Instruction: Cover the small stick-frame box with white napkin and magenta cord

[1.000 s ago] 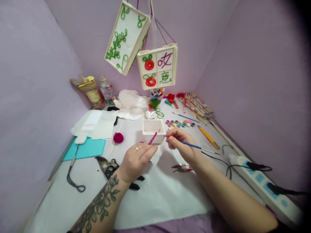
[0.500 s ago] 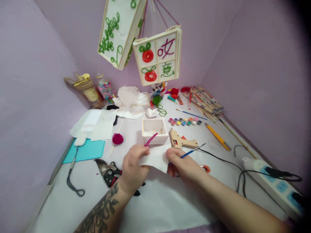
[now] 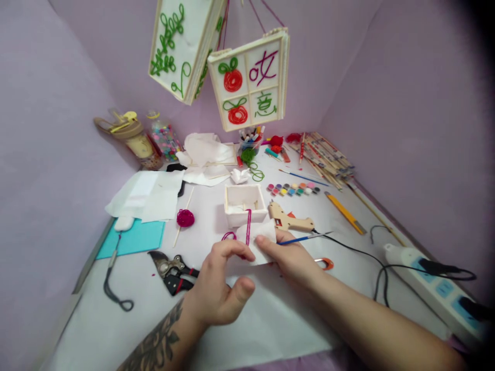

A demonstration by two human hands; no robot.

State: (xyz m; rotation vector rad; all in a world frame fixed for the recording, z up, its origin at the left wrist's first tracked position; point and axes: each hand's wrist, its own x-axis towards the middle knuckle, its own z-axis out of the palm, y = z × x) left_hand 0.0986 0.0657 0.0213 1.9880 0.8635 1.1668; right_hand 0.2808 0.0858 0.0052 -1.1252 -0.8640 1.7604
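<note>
Your left hand (image 3: 218, 288) has opened, thumb off the small white paper-like sheet (image 3: 266, 231), while your right hand (image 3: 292, 260) grips it and a slim blue paintbrush (image 3: 299, 240). The sheet lies just right of your left fingertips (image 3: 249, 254), doubled magenta yarn (image 3: 248, 226) stretching near-to-far over it.

- Right hanging lantern (image 3: 250, 93), far side, front panel: two characters in yarn-like line.
- Lower right square: green character (image 3: 265, 104), reads 意.
- Upper right square: purple character (image 3: 264, 68), small loop left, strokes like 女 right; reading uncertain.
- Stick bundle (image 3: 327, 154), far right of bench (image 3: 309, 335): coloured markings, too small to read.
</note>
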